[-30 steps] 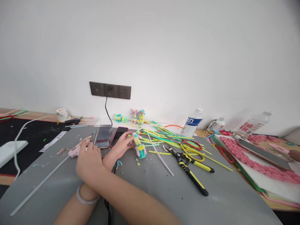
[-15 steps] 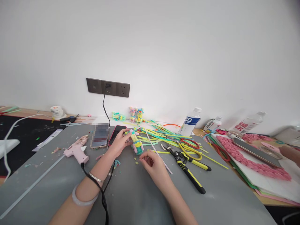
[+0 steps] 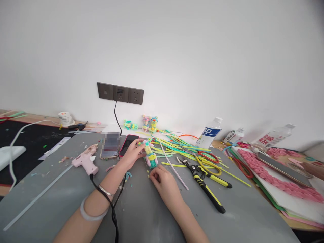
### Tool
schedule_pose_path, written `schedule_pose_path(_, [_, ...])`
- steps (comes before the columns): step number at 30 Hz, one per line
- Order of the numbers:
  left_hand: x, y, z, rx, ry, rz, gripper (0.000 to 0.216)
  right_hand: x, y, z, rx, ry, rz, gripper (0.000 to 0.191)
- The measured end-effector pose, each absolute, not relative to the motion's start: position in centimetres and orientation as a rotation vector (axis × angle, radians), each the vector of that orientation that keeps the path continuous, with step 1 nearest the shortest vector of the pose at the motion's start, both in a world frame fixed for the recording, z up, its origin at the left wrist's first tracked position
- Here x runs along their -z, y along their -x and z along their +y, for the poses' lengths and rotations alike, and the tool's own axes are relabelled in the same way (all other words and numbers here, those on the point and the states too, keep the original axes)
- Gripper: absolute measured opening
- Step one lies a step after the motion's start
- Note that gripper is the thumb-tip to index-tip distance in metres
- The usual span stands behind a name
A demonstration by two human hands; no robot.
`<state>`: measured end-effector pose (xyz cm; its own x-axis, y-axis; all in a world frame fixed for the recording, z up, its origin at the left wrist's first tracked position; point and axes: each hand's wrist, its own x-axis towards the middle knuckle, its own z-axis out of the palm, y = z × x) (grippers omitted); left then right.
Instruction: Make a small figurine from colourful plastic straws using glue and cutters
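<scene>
My left hand [image 3: 133, 153] is closed around a small figure [image 3: 151, 156] of pastel pipe cleaners, yellow in the body with teal at the lower end. It keeps the figure upright, slightly tilted, over the grey mat. Just below the figure, my right hand [image 3: 162, 180] is in a pinch with its fingertips down at the mat, beside tiny yellow scraps [image 3: 148, 171]. Whatever lies between those fingertips is too small to make out. Left of my forearm rests a pink hot glue gun [image 3: 85, 162], its black cord running under my left wrist.
Behind are finished figures [image 3: 149, 124] and a heap of pipe cleaners [image 3: 174, 143]. Pliers [image 3: 202, 180] and scissors [image 3: 209, 165] lie right, near a water bottle [image 3: 209, 133]. Two phones [image 3: 110, 145] lie left. Another person's hand [image 3: 314, 168] shows at the right edge, by pink braided work [image 3: 278, 175].
My right hand has come in to the small yellow scraps, its fingers drawn closer together. My left hand still holds the figure. The whole view has shifted slightly.
</scene>
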<state>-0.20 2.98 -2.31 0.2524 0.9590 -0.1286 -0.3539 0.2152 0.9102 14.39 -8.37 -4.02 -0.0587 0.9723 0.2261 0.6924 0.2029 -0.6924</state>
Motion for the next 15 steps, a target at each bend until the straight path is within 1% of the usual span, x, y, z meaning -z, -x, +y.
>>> schedule_pose_path(10, [2.1, 0.2, 3.1, -1.07, -0.899, 0.877, 0.034, 1.8, -18.3, -6.7, -0.6, 1.323, -1.82, 0.015])
schedule_pose_path(15, [2.2, 0.2, 3.1, -1.073, -0.917, 0.882, 0.036, 1.9, -19.8, -5.4, -0.585, 1.264, -1.89, 0.017])
